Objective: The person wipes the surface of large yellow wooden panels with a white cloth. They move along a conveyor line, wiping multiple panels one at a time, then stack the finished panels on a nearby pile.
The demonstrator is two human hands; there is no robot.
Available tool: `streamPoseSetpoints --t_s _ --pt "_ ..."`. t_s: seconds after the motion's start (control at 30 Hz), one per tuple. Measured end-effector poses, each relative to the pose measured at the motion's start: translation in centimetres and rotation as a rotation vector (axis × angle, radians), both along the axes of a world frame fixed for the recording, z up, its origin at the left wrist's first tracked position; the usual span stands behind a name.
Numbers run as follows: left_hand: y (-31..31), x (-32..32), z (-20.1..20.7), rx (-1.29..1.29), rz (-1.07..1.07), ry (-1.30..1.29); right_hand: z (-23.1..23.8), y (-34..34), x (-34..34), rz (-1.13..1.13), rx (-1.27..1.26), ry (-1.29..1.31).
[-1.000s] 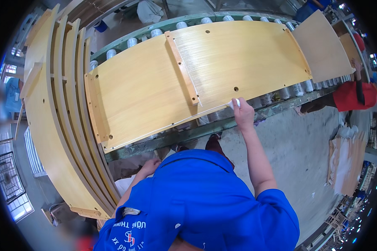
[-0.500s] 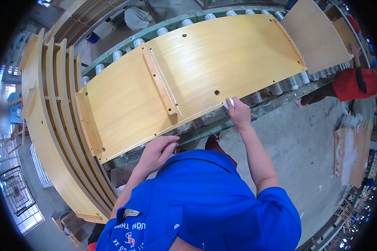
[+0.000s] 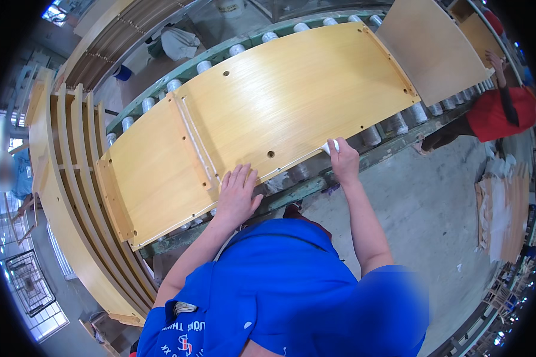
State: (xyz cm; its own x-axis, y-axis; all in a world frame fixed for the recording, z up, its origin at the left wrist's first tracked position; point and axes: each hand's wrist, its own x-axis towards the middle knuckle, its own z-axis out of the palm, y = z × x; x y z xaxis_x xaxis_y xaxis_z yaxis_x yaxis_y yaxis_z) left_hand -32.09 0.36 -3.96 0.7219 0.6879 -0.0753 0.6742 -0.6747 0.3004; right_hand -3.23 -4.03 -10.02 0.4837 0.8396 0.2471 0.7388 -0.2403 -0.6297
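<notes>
A long yellow-varnished wooden panel [image 3: 304, 89] lies across the rollers in front of me. A thin white line runs along its near edge, and more white lines follow the cross cleat [image 3: 189, 140]. My right hand [image 3: 344, 160] is closed around a small white glue bottle [image 3: 329, 146], mostly hidden by the fingers, its tip at the panel's near edge. My left hand [image 3: 238, 193] rests open on the panel near the cleat's close end, fingers stretched out. An end cleat [image 3: 114, 199] sits at the panel's left, another [image 3: 393, 59] at its right.
The panel lies on a green roller conveyor [image 3: 372, 137]. Several curved wooden panels [image 3: 77, 196] stand stacked at the left. A pale board [image 3: 435, 53] adjoins the right end. A person in red [image 3: 506, 116] works at the far right, near stacked boards [image 3: 503, 208] on the floor.
My left hand has moved from beside the near edge onto the panel and flattened. The panel appears farther left. My right hand stays at its edge, now farther right along it, the white line longer.
</notes>
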Motion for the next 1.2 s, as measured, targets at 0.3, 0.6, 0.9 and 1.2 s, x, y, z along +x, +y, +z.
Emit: streamPoseSetpoints --t_s 0.3,0.6,0.9,1.2 --pt "-0.8 4.0 -2.1 0.051 0.127 0.105 -0.8 -0.2 10.6 -0.151 0.048 -0.034" --pt "-0.7 5.4 -2.5 0.117 0.206 0.097 -0.8 -0.3 13.1 -0.13 -0.018 -0.027" --pt "-0.9 5.9 -2.2 0.108 0.211 0.115 -1.2 -0.1 14.6 -0.129 0.012 0.021" --pt "-0.9 6.0 -3.1 0.125 0.213 0.146 -1.7 0.3 21.6 -0.303 0.113 -0.074"
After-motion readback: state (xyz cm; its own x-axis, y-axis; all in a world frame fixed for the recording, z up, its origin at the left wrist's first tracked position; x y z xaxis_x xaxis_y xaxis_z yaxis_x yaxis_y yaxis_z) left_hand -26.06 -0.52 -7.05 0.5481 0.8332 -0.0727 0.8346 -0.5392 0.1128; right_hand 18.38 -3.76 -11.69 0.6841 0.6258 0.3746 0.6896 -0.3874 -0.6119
